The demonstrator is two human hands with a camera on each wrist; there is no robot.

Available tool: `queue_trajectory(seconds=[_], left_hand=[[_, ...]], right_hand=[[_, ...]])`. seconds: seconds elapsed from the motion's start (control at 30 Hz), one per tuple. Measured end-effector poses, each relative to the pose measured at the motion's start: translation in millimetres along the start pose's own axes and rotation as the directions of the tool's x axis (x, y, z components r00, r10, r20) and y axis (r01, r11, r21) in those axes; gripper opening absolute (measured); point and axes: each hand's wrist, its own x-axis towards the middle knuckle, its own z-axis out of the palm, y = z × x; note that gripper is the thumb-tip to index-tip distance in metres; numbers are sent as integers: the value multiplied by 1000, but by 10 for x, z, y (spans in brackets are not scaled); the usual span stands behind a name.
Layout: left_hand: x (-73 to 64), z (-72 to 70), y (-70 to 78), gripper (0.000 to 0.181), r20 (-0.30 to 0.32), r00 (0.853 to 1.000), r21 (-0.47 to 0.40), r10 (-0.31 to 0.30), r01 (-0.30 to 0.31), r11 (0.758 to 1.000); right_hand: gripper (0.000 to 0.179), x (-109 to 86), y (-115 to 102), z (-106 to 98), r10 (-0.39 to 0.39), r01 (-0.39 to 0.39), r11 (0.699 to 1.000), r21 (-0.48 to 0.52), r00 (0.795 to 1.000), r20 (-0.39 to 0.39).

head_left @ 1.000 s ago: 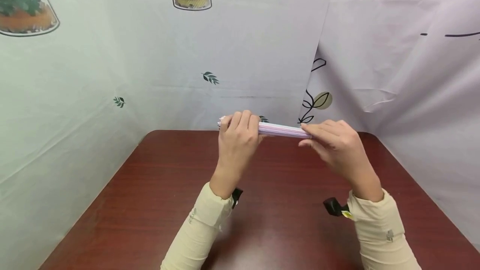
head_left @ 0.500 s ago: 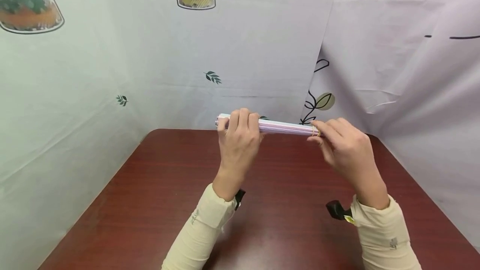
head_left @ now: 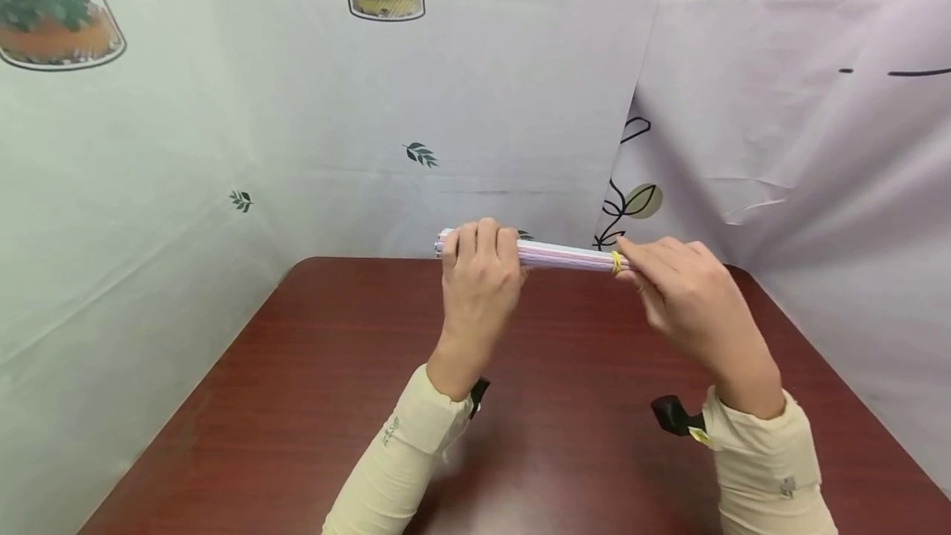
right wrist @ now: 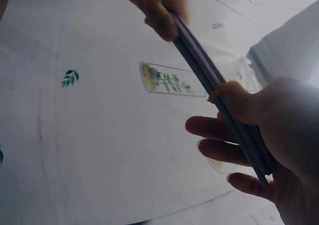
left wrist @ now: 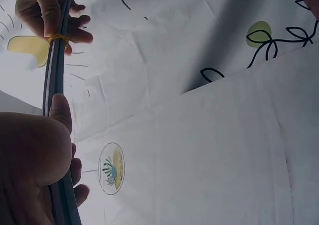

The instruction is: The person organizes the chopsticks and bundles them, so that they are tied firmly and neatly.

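A bundle of thin pale pink, lilac and white sticks (head_left: 560, 255) is held level above the far part of the table. My left hand (head_left: 481, 271) grips it near its left end, fingers curled over the top. A yellow rubber band (head_left: 617, 262) circles the bundle close to its right end. At that band my right hand (head_left: 683, 295) pinches the bundle between thumb and fingers. In the right wrist view the rubber band (right wrist: 217, 92) lies right by the thumb, and the ends of the sticks (right wrist: 264, 177) reach into the palm.
Below the hands spreads a dark red wooden table (head_left: 357, 370) with rounded far corners. A pale cloth (head_left: 312, 89) printed with plants hangs behind it and along both sides. A black strap piece (head_left: 672, 417) sticks out from the right sleeve.
The rubber band, hidden by the right hand a second ago, now shows around the bundle. My right hand has shifted slightly right along the sticks; the left keeps its grip.
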Motion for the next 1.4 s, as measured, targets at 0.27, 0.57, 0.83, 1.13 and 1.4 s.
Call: queue_trajectory(seconds=[0.27,0.57,0.83,1.13,1.4], left_hand=[[-3,-7,88,15,-37,997,47,71,-69,996],[-6,-11,91,16,-22,999,49,39,-38,998],[-47,-7,195,16,10,994,14,104,-105,994],[-44,-27,190,13,28,996,18,80,-81,997],[-47,-71,250,17,18,997,15,71,-71,997]], right_hand=[[48,58,-115,151,-81,62,983,-171,991,-104],[51,-5,-26,7,7,-7,998,-57,1000,-1],[56,50,-171,220,-69,61,985,-162,996,-47],[48,-8,-95,75,-5,2,995,-100,1000,-30],[59,61,-234,245,-59,22,974,-224,986,-158]])
